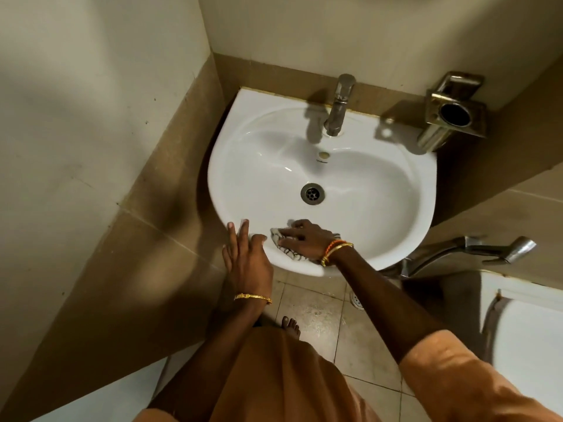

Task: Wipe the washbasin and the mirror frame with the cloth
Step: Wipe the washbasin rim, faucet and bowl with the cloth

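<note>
- Head view: glossy white ceramic washbasin [374, 190] fills the middle, fixed into a corner of beige tiled walls, with its round steel drain [312, 194] at centre.
- Crumpled white cloth with dark stripes [281, 242] lies on the basin's inner front slope, at about 6 o'clock from the drain.
- Right hand [304, 237] lies on top of the cloth, fingers spread and pressing it to the porcelain; the cloth shows past the fingertips at 9 o'clock and under the wrist.
- Left hand [246, 257] rests on the front rim at about 7 o'clock from the drain, fingers straight and loose, holding nothing, just beside the cloth.
- Brushed-metal tap [339, 105] stands at 12 o'clock on the back ledge.
- Square steel tumbler holder [454, 114] hangs on the wall at about 2 o'clock.
</note>
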